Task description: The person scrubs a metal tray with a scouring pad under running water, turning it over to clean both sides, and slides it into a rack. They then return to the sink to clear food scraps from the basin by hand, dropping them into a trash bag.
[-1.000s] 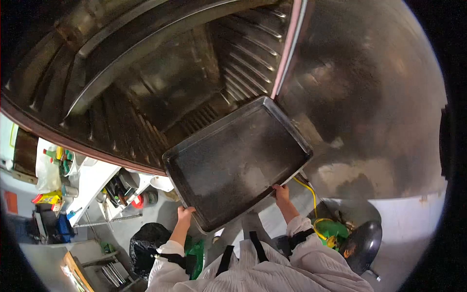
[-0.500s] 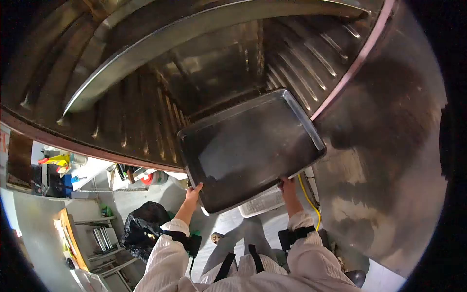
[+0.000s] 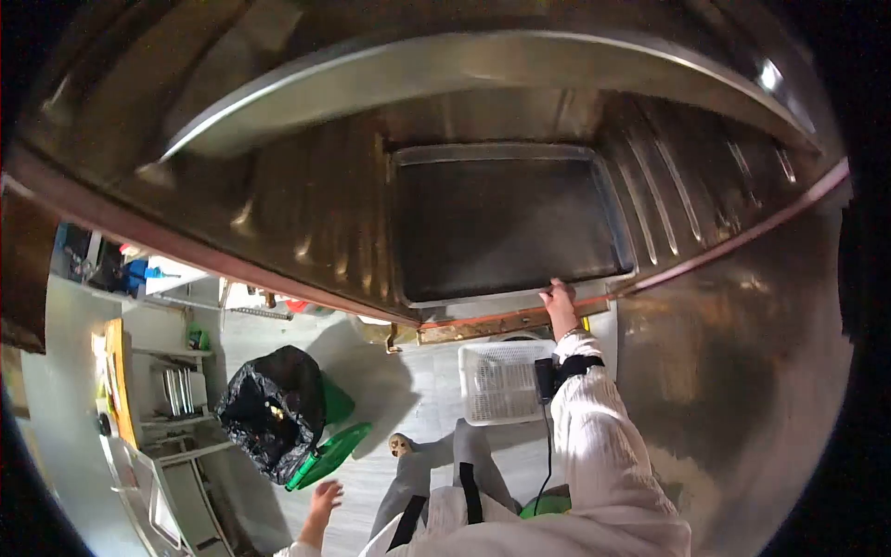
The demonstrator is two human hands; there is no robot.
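A dark rectangular metal tray lies inside a metal cabinet with ribbed side walls. At the tray's front edge, right of its middle, is my right hand, its fingers touching the rim; whether they grip it is hard to see. My left hand hangs low on the left, away from the tray and near the green bin lid, with nothing in it and its fingers slightly apart.
Below the cabinet opening stands a white plastic basket. A bin with a black bag and a green lid is at the left. Shelves line the far left, and a metal door is at the right.
The tray has moved forward into the cabinet and now sits level instead of tilted. My left hand has let go of it and dropped back, while my right hand remains at its front edge.
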